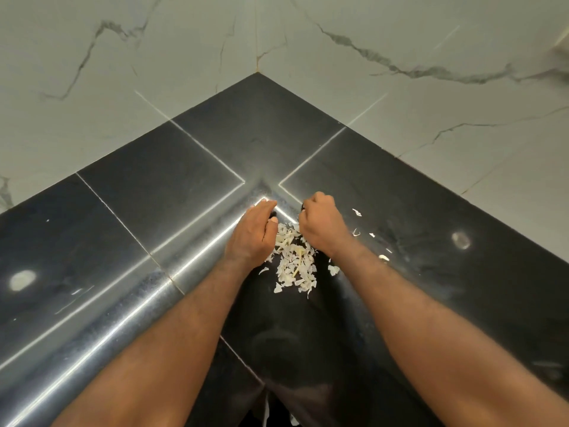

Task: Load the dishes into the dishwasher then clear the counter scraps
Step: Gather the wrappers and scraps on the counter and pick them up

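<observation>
Peel scraps (pixel 294 263) lie directly between left hand (pixel 252 235), fingers together and cupped, and right hand (pixel 321 224), fingers curled.

Location type: home kitchen, corner section.
- Worktop (pixel 154 186): dark polished stone slabs, L-shaped run, pale joint lines, rounded glossy front edge (pixel 123 328).
- Walls: large white marble-look tiles (pixel 400 32) with grey veining, meeting at corner behind worktop.
- Pile of pale vegetable scraps (pixel 294 263) on worktop: food preparation area.
</observation>
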